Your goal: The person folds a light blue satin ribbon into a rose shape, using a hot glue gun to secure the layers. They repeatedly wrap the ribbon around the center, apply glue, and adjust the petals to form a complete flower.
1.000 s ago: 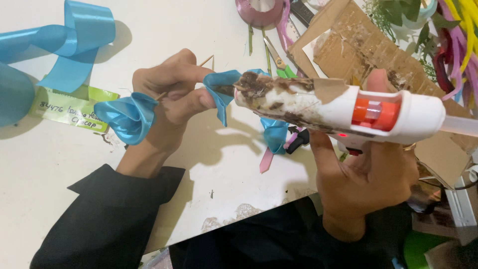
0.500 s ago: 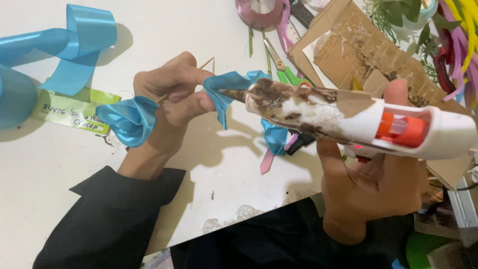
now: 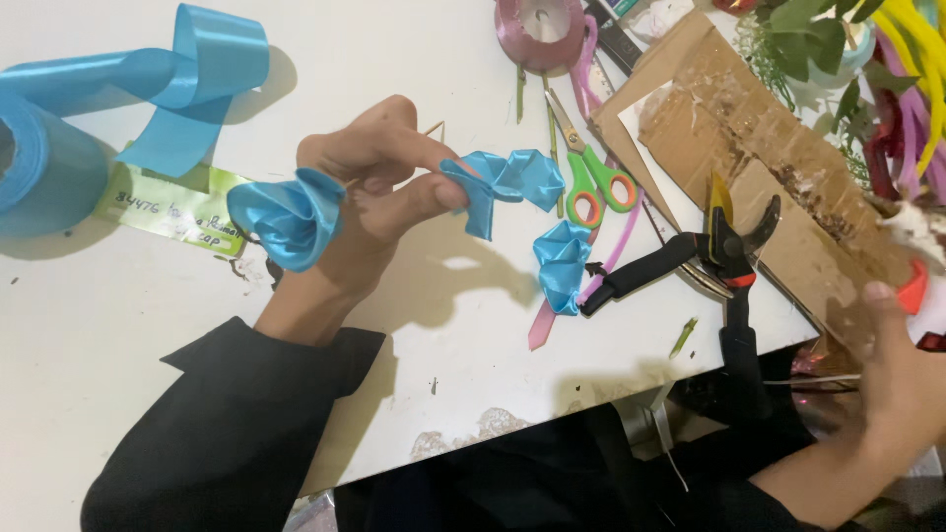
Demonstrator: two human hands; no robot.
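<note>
Overhead, the left hand (image 3: 379, 192) pinches a folded blue ribbon (image 3: 503, 182) — grip clamped at its left end — right hand's (image 3: 902, 379) grip unclear.

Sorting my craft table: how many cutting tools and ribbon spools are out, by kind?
Green-and-orange-handled scissors: 1
Black-handled pruning shears: 1
Blue satin ribbon spool: 1
Pink ribbon spool: 1
Total: 4
</note>
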